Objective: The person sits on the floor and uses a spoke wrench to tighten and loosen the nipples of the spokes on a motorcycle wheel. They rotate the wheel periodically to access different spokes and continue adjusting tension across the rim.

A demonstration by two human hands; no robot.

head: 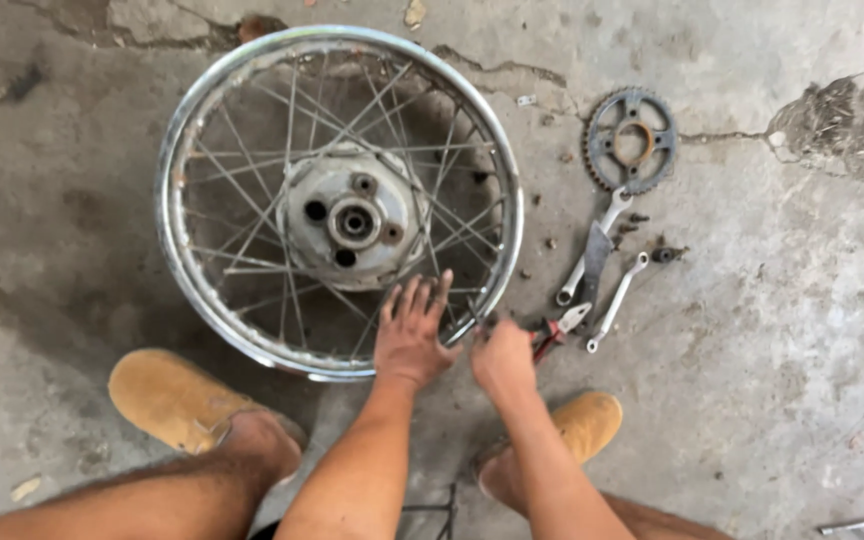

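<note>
The spoked wheel [340, 200] lies flat on the cracked concrete floor [772, 330], upper left of centre. The left hand [410, 335] rests with fingers spread on the spokes near the rim; the right hand [500, 355] is curled at the rim's lower right edge, its grip hidden. Steel, stiff, probably heavy; the rim looks the surest hold, the thin spokes less so.

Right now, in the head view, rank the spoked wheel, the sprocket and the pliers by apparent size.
1. spoked wheel, by far the largest.
2. sprocket.
3. pliers, partly hidden by the right hand, so their rank is unsure.
</note>
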